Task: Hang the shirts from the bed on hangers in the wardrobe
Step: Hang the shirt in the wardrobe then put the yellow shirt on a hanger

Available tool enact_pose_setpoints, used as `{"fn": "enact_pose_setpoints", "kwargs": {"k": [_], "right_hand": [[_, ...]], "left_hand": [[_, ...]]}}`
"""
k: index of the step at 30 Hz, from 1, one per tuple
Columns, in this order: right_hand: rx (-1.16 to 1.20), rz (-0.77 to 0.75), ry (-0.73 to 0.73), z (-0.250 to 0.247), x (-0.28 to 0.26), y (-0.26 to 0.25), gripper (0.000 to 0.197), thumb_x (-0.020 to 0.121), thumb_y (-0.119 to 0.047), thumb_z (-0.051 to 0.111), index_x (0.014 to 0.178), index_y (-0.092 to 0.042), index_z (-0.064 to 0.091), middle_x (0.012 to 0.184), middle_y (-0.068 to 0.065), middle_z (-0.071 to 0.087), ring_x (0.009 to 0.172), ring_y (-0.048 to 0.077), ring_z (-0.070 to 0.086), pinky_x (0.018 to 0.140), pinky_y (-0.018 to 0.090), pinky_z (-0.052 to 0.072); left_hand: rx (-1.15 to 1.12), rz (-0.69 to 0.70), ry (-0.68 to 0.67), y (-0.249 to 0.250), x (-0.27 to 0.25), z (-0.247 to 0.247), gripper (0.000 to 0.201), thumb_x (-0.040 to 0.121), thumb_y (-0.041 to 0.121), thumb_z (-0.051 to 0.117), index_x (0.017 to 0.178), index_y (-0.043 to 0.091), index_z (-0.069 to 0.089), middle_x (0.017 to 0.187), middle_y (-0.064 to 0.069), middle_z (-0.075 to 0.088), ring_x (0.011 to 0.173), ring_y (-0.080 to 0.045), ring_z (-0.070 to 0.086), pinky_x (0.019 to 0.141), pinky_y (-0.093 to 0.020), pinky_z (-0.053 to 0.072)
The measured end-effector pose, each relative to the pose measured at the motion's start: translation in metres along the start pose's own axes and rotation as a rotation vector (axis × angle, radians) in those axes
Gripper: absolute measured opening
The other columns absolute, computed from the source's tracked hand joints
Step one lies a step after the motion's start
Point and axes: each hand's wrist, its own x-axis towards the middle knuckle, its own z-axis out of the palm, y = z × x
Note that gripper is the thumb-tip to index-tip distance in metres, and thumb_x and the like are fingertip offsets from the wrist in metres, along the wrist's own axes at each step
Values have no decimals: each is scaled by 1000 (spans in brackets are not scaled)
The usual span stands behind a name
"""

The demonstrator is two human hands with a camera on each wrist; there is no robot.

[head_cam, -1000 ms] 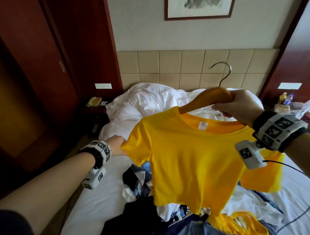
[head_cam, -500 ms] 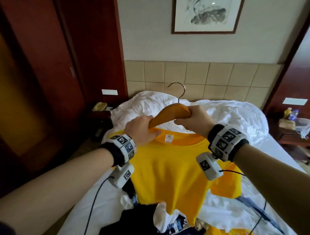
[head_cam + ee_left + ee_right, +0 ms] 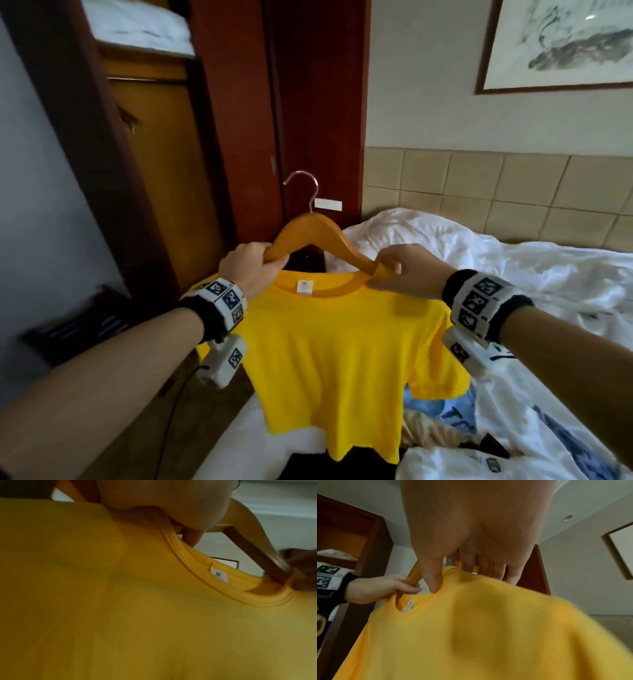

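Observation:
A yellow T-shirt (image 3: 342, 346) hangs in the air from a wooden hanger (image 3: 310, 228) with a metal hook (image 3: 303, 185). Both hanger arms run down into the collar. My left hand (image 3: 251, 265) grips the left arm of the hanger where it meets the collar. My right hand (image 3: 399, 270) pinches the collar over the hanger's right arm. The left wrist view shows the yellow T-shirt (image 3: 137, 615) close up with the hanger (image 3: 254, 547) entering the neck opening. In the right wrist view my right hand (image 3: 453, 577) pinches the shirt (image 3: 488, 628).
The open wardrobe (image 3: 161, 164) stands at the left, with folded white bedding (image 3: 137, 24) on its top shelf. The bed (image 3: 513, 267) lies at the right with a rumpled white duvet. Several more garments (image 3: 479, 428) lie on the bed below the shirt.
My left hand has moved from the shirt's sleeve up to the hanger's left arm. Both hanger arms now sit in the collar. My view has turned left toward the wardrobe.

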Motion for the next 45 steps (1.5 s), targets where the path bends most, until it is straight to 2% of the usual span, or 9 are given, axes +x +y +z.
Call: {"fn": "enact_pose_setpoints", "kwargs": {"k": [2,4,6,10,14,20,29,36,45], "right_hand": [[-17,-40,-32,13,12,-27,15,88,-46,70,91,-33,62,84,-14,58,80,8,54,73,28,43],[-70,-101,-70,26,27,-65,39,88,-52,66,117,-27,60,103,-8,63,94,14,58,83,33,47],[-94,-182,-130,42,42,-113,45,92,-54,59,126,-24,56,113,-2,65,99,17,60,89,38,50],[-80,-390,-190,93,65,-234,23,100,-47,49,98,-25,54,91,2,63,81,17,61,76,39,51],[49,-516,-213,153,88,-353,28,101,-40,51,85,-18,55,76,3,60,62,14,57,60,35,49],[85,-654,-197,233,117,-512,31,95,-37,55,70,-19,50,75,4,60,76,27,61,71,44,50],[256,-757,-298,314,160,-704,35,95,-39,52,73,-13,59,76,7,60,78,31,60,63,36,40],[342,-797,-352,359,213,-841,32,93,-33,55,71,-10,56,72,9,59,72,30,60,60,33,40],[389,-874,-317,350,319,-1010,26,88,-28,54,70,-11,46,75,9,52,65,26,51,53,29,33]], "left_hand": [[-19,-116,10,-38,-5,-37,40,92,51,60,62,24,59,62,2,60,64,-23,61,58,-31,38],[-48,-224,41,-87,-10,-76,39,90,54,60,69,21,64,69,-2,64,68,-24,63,65,-33,46],[-81,-310,79,-139,-19,-114,39,85,59,60,73,22,67,72,-3,67,71,-27,65,74,-39,51],[-45,-471,112,-241,-57,-189,26,89,50,62,80,26,63,83,-4,67,80,-26,63,84,-41,50],[121,-584,94,-333,-111,-265,20,92,41,59,106,27,60,105,-3,65,99,-29,61,91,-41,48],[452,-770,99,-437,-215,-372,62,92,45,54,147,28,32,142,-12,47,122,-37,51,95,-45,45],[610,-1040,57,-537,-338,-468,65,95,46,53,149,24,25,153,-11,33,139,-34,33,108,-55,35],[643,-1073,141,-606,-332,-540,68,97,47,51,153,24,20,159,-7,25,145,-29,25,113,-54,29],[708,-1140,256,-684,-275,-668,69,97,44,51,155,27,18,159,-6,26,146,-27,23,114,-53,26]]}}
